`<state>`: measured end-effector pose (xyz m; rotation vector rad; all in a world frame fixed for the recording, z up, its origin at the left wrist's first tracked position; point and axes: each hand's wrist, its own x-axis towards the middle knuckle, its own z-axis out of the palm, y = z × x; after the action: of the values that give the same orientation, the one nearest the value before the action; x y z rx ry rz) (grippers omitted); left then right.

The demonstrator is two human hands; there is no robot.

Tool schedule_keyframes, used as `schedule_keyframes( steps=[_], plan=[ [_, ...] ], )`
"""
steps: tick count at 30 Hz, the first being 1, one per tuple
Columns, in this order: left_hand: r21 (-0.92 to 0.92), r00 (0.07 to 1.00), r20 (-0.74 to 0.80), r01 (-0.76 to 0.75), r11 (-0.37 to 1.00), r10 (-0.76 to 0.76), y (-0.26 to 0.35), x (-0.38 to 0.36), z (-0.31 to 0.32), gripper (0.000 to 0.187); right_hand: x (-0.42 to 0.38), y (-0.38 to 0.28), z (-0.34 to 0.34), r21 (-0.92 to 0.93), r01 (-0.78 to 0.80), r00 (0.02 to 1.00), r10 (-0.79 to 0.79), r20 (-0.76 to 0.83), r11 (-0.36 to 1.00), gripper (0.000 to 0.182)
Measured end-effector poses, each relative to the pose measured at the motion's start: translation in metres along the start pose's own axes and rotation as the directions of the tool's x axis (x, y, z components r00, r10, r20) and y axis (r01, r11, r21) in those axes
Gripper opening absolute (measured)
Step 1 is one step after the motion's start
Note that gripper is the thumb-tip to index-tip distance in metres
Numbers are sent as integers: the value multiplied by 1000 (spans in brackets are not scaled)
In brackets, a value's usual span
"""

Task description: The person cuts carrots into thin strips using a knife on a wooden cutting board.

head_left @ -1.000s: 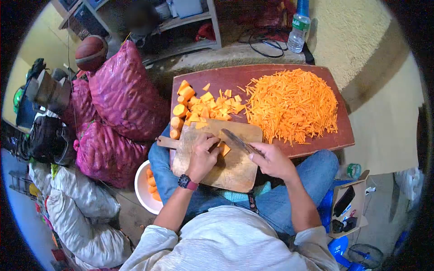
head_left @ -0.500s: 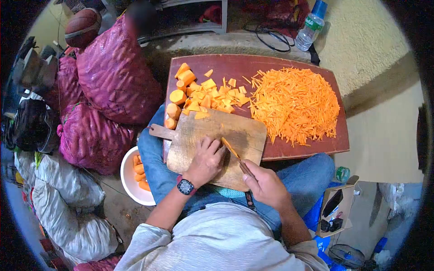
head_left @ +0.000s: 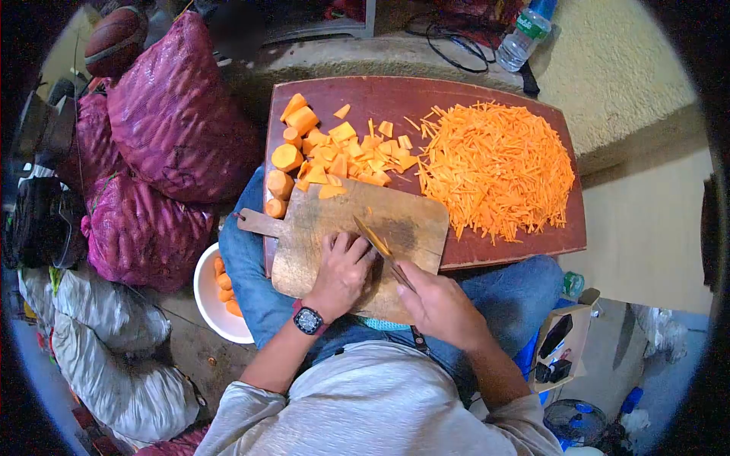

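My right hand (head_left: 445, 304) is closed around the handle of a knife (head_left: 371, 235), whose blade slants up and left over a wooden cutting board (head_left: 300, 254). Curled fingertips of my left hand (head_left: 341, 273) press on the board just left of the blade. Whatever lies under those fingers is hidden. The board rests partly on my lap and partly on a red-brown table (head_left: 365, 99). Behind it are cut carrot chunks and slices (head_left: 338, 152). To the right a large heap of shredded carrot (head_left: 498, 171) covers much of the table.
A white bowl (head_left: 201, 292) with carrots stands left of my leg. Beyond it are pink mesh sacks (head_left: 182, 114), a basketball (head_left: 115, 42) and white sacks (head_left: 125, 380). A water bottle (head_left: 523, 39) is at the back right, an open cardboard box (head_left: 579, 334) at the lower right.
The knife has swung: its tip now points further left, beyond my left fingers. My right hand has shifted slightly left and up. The whole view has shifted a little.
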<state>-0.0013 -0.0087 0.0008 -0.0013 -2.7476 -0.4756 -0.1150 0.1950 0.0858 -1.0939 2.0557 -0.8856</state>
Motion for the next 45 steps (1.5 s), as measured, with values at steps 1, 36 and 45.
schedule_keyframes(
  steps=[1, 36, 45],
  plan=[
    [-1, 1000, 0, 3, 1000, -3, -1, 1, -1, 45, -6, -4, -2, 19, -4, 1000, 4, -4, 1000, 44],
    [-92, 994, -9, 105, 990, -106, -4, -12, 1, 49, -7, -15, 17, 10, -68, 997, 68, -35, 998, 39],
    [-115, 993, -51, 98, 989, -104, -3, -10, 3, 41, -13, -12, 18, 5, -30, 998, 30, -55, 1000, 39]
  ],
)
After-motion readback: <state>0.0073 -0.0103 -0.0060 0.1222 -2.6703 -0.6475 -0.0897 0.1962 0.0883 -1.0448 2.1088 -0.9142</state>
